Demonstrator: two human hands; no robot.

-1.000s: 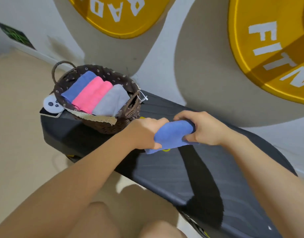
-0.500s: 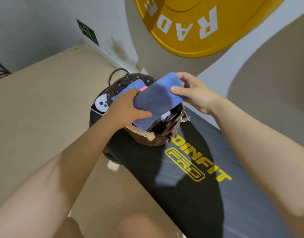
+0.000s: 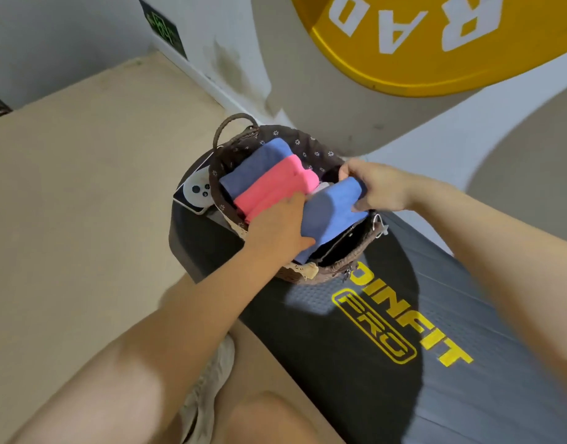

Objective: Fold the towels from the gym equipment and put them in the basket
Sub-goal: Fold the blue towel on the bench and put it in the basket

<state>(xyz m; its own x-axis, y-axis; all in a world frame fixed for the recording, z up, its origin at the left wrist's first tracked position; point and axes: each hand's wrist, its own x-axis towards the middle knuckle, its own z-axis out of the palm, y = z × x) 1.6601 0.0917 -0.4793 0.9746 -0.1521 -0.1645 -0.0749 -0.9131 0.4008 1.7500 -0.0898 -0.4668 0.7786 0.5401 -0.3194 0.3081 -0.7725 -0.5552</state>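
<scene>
A: Progress? Where's the towel in hand?

B: Folded blue towel point(image 3: 331, 216) going into the basket point(image 3: 336, 270), at its near-right side, partly over the rim. Left hand point(image 3: 280, 224) grasps its near end, thumb beneath; right hand point(image 3: 376, 187) pinches the far end.

A: Already packed?

B: Another blue towel point(image 3: 259, 165) and a pink towel point(image 3: 275, 187) lie side by side, folded; a pale sliver between pink and blue, can't identify it. No loose towels in view, so I judge this near the end.

A: Materials?

B: Towels soft, fine-napped, rounded folds. Basket brown wicker, loop handle, dark flowered liner, lace trim. It sits on the black padded counter point(image 3: 403, 379), ribbed, yellow lettering.
</scene>
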